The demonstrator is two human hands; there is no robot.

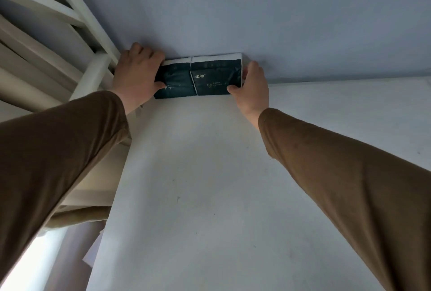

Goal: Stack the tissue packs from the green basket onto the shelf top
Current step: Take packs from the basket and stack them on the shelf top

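Two dark blue tissue packs with white edges sit side by side at the top edge of a tall white shelf (pixel 210 162), seen from below. My left hand (pixel 137 74) grips the outer end of the left tissue pack (pixel 177 81), thumb on its front face. My right hand (pixel 253 88) grips the outer end of the right tissue pack (pixel 217 76), thumb under its lower right corner. Both arms in brown sleeves reach upward. The green basket is out of view.
A white bunk-bed frame with slats (pixel 70 8) stands close on the left, its rail beside my left hand. The grey-blue ceiling (pixel 279 11) lies just above the packs. Bright light comes from the lower left.
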